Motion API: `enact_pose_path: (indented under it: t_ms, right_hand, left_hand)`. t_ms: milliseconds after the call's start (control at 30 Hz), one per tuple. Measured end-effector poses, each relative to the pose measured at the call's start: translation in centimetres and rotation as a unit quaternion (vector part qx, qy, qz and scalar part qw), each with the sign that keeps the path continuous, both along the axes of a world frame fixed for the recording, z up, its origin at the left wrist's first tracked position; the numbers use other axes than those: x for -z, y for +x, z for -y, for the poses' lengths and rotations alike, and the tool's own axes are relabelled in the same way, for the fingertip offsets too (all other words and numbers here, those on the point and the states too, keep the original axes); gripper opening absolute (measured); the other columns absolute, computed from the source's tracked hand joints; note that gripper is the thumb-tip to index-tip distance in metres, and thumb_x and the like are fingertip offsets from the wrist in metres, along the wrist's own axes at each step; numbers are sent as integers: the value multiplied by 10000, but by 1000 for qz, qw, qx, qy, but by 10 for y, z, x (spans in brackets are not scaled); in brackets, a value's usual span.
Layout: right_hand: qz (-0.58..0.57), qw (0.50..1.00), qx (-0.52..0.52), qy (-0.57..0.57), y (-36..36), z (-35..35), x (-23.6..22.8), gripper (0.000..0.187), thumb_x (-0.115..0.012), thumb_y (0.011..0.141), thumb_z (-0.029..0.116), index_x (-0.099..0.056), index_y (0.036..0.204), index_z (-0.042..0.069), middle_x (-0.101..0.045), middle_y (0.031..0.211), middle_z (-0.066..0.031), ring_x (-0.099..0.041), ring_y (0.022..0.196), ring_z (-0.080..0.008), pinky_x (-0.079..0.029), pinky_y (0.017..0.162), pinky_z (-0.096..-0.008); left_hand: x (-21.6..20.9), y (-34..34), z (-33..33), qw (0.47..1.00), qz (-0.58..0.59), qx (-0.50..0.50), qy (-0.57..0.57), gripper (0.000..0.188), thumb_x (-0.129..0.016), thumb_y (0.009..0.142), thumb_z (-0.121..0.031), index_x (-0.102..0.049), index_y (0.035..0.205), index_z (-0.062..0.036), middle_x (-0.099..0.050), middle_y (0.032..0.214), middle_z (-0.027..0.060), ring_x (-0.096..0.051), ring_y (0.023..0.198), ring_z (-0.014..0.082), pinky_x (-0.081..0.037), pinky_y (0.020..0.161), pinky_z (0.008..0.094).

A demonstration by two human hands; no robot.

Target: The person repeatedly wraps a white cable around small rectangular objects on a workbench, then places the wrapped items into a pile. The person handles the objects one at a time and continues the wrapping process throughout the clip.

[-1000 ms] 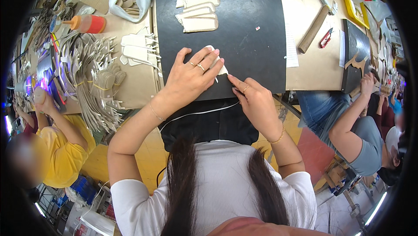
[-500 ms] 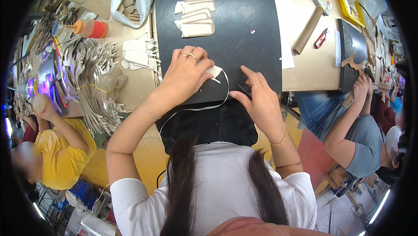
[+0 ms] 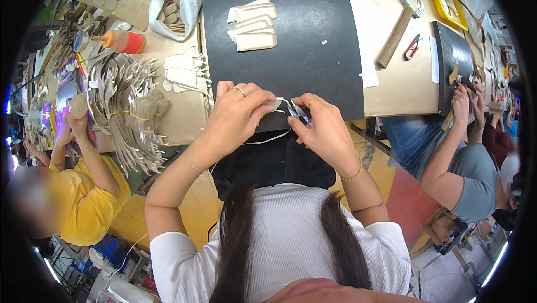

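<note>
My left hand (image 3: 238,115) is closed in a pinch on a small cream leather piece (image 3: 276,104), above the near edge of a black mat (image 3: 313,29). A thin white strip (image 3: 260,142) runs from this piece and curves down over my lap. My right hand (image 3: 319,124), fingers curled, grips small black-handled snips (image 3: 296,111), with the blades close to the strip and the leather piece. My palm hides most of the handle. Farther up the mat lie several cream leather pieces (image 3: 256,40), overlapping in a stack.
Left of the mat are strap pieces (image 3: 184,72), bundled strips (image 3: 114,113), an orange-capped bottle (image 3: 124,41) and a white bag (image 3: 191,9) of cut pieces. To the right lie a hammer (image 3: 396,37) and red snips (image 3: 412,47). Co-workers sit on both sides.
My right hand has moved left and closed its fingers, bringing the snips up to the leather piece. My left hand has shifted slightly right and nearer to me.
</note>
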State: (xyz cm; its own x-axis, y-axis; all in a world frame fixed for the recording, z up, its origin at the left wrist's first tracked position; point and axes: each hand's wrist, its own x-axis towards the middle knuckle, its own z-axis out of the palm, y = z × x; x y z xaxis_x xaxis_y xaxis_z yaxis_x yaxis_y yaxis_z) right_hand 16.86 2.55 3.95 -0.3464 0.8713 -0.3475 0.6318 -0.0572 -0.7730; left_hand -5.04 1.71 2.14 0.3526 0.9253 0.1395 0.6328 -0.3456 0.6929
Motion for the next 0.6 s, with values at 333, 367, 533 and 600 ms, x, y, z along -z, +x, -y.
enact_pose_path:
  t_ms: [333,367,533,600]
  right_hand:
    - [-49,995,38,-80,-4,-1,-7,293,-702,938,62,-657,1192,-78,-753,882,-128,-728,622,-129,-540,484,-245]
    - [-53,995,46,-75,-4,0,-5,292,-700,940,61,-659,1193,-79,-755,888,-129,-728,622,-128,-538,483,-242]
    - [-81,989,102,-66,0,4,-1,300,-714,939,67,-662,1208,-57,-745,890,-98,-707,603,-107,-526,470,-228]
    - [-77,986,130,-69,4,1,0,311,-732,930,73,-664,1214,-33,-726,890,-69,-671,574,-81,-507,454,-221]
  left_hand:
    - [-10,-2,6,1000,-7,10,27,91,-754,868,-69,-700,922,-118,-653,851,-7,-589,799,171,-319,837,361]
    - [-9,-2,7,1000,-8,9,25,93,-755,866,-69,-700,922,-119,-657,855,-8,-595,804,172,-321,839,361]
    - [-6,-9,12,1000,-10,-21,19,95,-767,867,-88,-711,940,-110,-700,896,4,-626,827,182,-333,875,344]
    - [-4,-25,10,997,-17,-79,21,99,-759,884,-135,-709,966,-109,-698,908,14,-638,848,200,-348,869,359]
